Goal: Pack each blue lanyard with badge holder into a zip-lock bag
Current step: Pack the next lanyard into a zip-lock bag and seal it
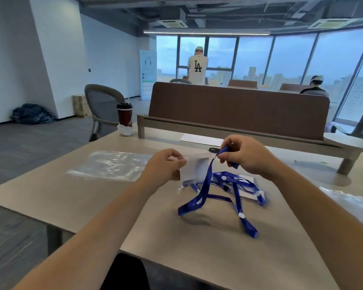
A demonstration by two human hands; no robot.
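Note:
My left hand (166, 167) pinches a clear badge holder with a white card (194, 167), held just above the table. My right hand (242, 156) grips the top of a blue lanyard (208, 181), whose strap hangs down from the fingers and loops onto the table. More blue lanyard straps (239, 197) lie tangled under and to the right of my hands, over another white badge card (249, 192). A flat, empty zip-lock bag (109, 166) lies on the table to the left of my left hand.
The beige table (71, 197) ends at a brown divider panel (239, 109) behind my hands. A coffee cup (125, 118) stands at the far left corner, a white paper (201, 140) lies near the divider, and more clear plastic (348, 200) sits at the right edge. Two people are in the background.

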